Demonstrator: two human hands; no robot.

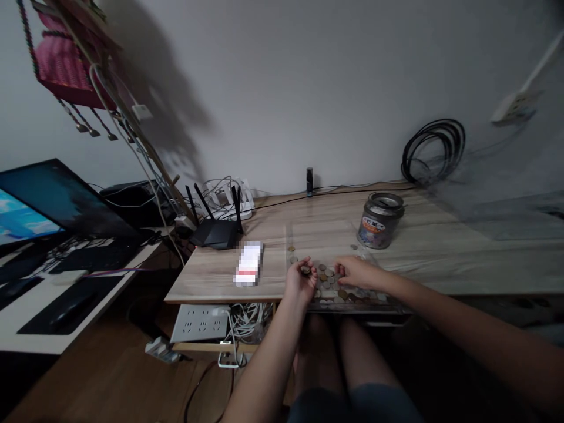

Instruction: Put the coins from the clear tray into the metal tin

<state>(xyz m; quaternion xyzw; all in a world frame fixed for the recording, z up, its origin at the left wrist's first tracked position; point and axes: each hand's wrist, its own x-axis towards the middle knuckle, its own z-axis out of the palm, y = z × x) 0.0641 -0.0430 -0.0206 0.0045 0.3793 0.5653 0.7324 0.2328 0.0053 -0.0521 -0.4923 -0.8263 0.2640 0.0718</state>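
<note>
Several coins [333, 286] lie spread on a clear tray [379, 306] at the front edge of a low wooden table [440, 258]. My left hand [300, 281] is cupped palm up at the left end of the pile, with a few coins [306, 270] resting in it. My right hand [356, 271] lies palm down on the coins, its fingers pointing left and touching the pile. A metal tin [379, 220] with an open top stands upright behind the coins.
A black router [215, 230] and a blurred small object [249, 263] sit left on the table. A power strip [200, 322] and white cables hang under its edge. A monitor [48, 202] stands on the left desk. A coiled black cable [434, 151] hangs on the wall.
</note>
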